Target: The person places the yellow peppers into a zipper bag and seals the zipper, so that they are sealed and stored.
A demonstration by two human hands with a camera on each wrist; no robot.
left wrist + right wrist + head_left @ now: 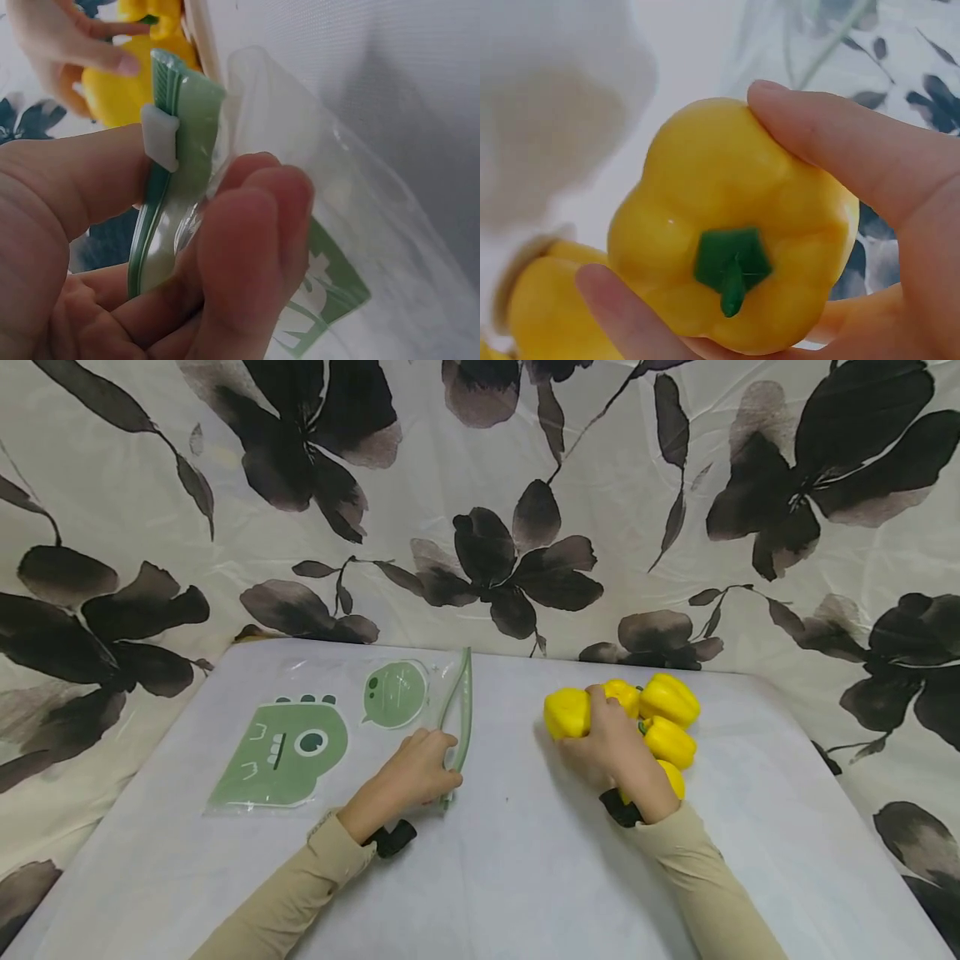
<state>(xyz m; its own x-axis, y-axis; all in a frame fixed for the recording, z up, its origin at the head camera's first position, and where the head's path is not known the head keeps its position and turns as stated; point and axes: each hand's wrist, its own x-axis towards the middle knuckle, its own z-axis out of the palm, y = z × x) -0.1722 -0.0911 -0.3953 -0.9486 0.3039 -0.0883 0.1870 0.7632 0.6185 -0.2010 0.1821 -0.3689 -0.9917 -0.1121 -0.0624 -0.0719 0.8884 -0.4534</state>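
Observation:
A clear zip bag printed with a green cartoon dinosaur and a speech bubble lies flat on the left of the table. My left hand holds its green zip edge, with the opening parted beside the fingers. In the left wrist view, a white slider sits on the zip by the thumb. My right hand grips a yellow bell pepper with a green stem, thumb on one side and fingers on the other. That pepper is at the left of a group of yellow bell peppers.
The white-covered table reaches back to a hanging cloth with dark flowers. A black band is on the left wrist and another black band on the right.

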